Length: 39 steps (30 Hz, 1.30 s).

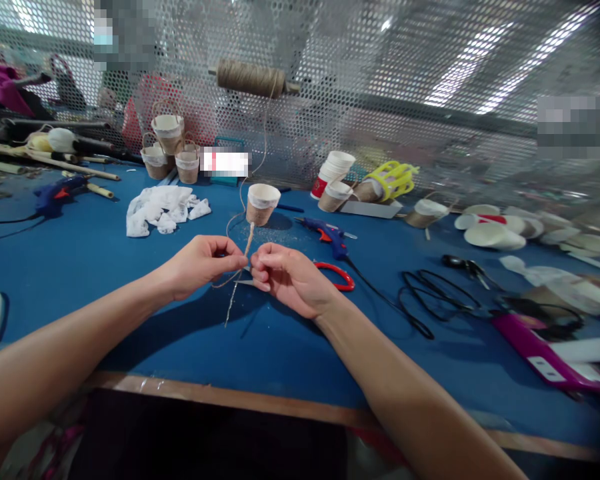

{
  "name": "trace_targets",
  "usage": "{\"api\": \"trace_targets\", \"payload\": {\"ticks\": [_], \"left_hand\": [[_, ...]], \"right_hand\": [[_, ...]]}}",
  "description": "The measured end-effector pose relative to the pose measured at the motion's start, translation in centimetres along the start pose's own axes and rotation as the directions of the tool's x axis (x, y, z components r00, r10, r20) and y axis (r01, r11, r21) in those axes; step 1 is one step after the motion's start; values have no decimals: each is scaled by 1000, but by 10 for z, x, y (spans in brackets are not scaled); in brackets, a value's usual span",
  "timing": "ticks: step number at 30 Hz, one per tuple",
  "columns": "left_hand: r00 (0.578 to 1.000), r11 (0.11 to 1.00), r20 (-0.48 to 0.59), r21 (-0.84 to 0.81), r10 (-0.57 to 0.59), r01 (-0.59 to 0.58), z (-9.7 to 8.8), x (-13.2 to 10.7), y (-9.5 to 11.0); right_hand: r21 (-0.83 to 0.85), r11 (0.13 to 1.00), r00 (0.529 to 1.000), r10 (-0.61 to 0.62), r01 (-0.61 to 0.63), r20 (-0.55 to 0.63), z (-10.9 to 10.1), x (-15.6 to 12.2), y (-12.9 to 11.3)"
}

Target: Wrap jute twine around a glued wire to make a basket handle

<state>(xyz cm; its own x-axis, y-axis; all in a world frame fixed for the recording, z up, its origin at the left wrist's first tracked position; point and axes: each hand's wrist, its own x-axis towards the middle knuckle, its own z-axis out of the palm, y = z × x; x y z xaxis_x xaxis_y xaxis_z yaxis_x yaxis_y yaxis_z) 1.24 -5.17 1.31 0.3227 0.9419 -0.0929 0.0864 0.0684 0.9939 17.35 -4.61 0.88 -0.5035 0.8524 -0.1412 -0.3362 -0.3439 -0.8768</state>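
Pinching a twine-wrapped strand (251, 241) between thumb and fingertips, the left hand (205, 267) sits just left of centre in my head view. The strand stands tilted, its top by the base of a small cup (263, 203); whether they touch, I cannot tell from this distance. A thin, shiny tail (231, 303) hangs below the pinch; I take this low grip as a way to steady the strand while leaving its upper part bare.

The right hand (293, 277) is just beside it, fingers curled in narrow; I cannot tell whether the fingertips hold anything. Behind that hand I see scissors with a red handle (350, 285), probably kept close for easy reach.

At upper centre, a roll of twine (250, 78) lies across a rod against the mesh panel (325, 60), likely hung so it can unwind freely; its loose twine (265, 127) runs down toward the left hand. Right of centre, a blue glue gun (333, 239) lies on the blue table (170, 340), its cable trailing right, seemingly out of the hands' way.
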Motion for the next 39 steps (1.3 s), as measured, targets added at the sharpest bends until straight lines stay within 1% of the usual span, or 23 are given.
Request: {"api": "trace_targets", "payload": {"ticks": [4,9,14,20,26,31,39], "left_hand": [[1000,1000,1,7,-3,3,0,0,0],[1000,1000,13,9,-5,5,0,-1,0],[1000,1000,9,18,-9,9,0,0,0],[1000,1000,2,24,-8,8,0,0,1],[1000,1000,14,18,-5,4,-1,0,-2],[1000,1000,19,30,-3,3,-1,0,-2],[1000,999,22,45,2,-3,-2,0,-2]], "right_hand": [[-14,1000,1000,-7,7,-19,1,0,0],[-50,999,1000,-14,14,8,0,-1,0],[-68,998,1000,-7,7,6,-2,-1,1],[-64,997,998,-34,37,54,-4,-1,2],[-70,997,1000,-6,8,30,-3,-1,1],[-81,997,999,-13,16,34,-3,-1,0],[-127,992,1000,0,-3,-25,-1,-2,-1]]}}
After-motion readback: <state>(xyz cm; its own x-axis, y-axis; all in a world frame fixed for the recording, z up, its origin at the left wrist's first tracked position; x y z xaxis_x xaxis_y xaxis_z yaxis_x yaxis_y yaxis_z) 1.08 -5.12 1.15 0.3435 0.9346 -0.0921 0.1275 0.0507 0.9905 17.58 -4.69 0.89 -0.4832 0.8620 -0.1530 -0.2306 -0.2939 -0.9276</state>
